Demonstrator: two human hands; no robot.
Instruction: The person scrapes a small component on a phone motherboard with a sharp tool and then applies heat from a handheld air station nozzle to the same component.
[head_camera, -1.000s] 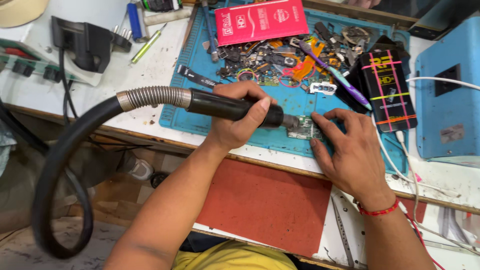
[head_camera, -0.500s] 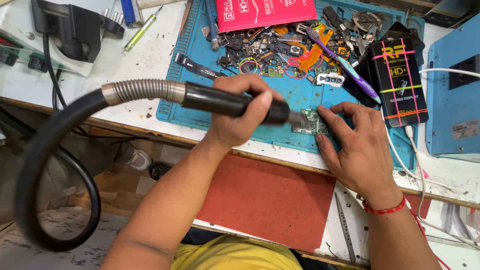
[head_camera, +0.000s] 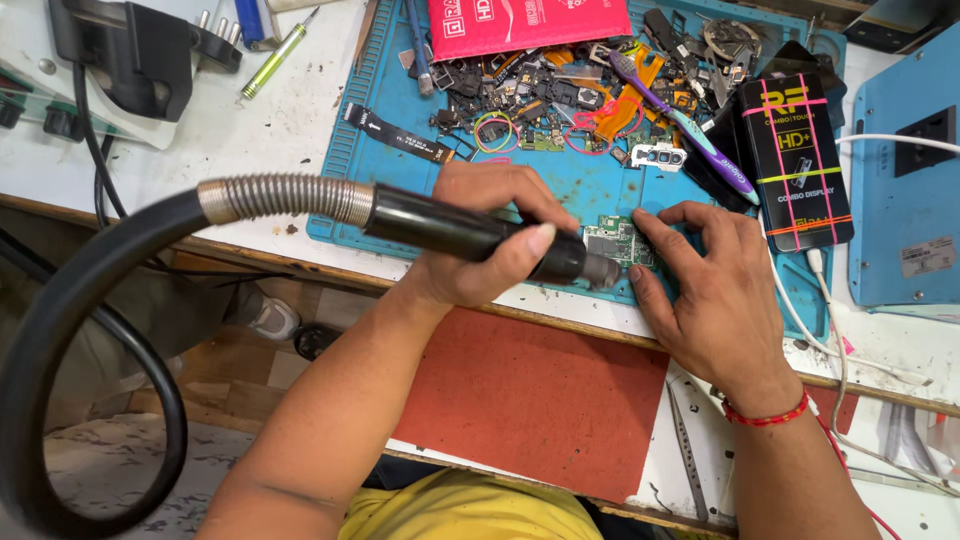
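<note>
Hands unchanged: left hand (head_camera: 480, 240) still gripping hot-air nozzle (head_camera: 470, 232), right hand (head_camera: 715, 290) fingers still steadying circuit board (head_camera: 617, 240).

Circuit board (head_camera: 620, 241) lies on the mat (head_camera: 360, 200) near its front edge, and the mat lies on the worktop (head_camera: 200, 140). The hot-air handle (head_camera: 470, 232) comes in from the left, its nozzle tip at the board's left edge. Behind the board, a heap of small parts (head_camera: 540, 100). Right of the heap, a toothbrush (head_camera: 680, 125), then a flat box (head_camera: 795, 160). Left of the mat, a screwdriver (head_camera: 275, 55).
</note>
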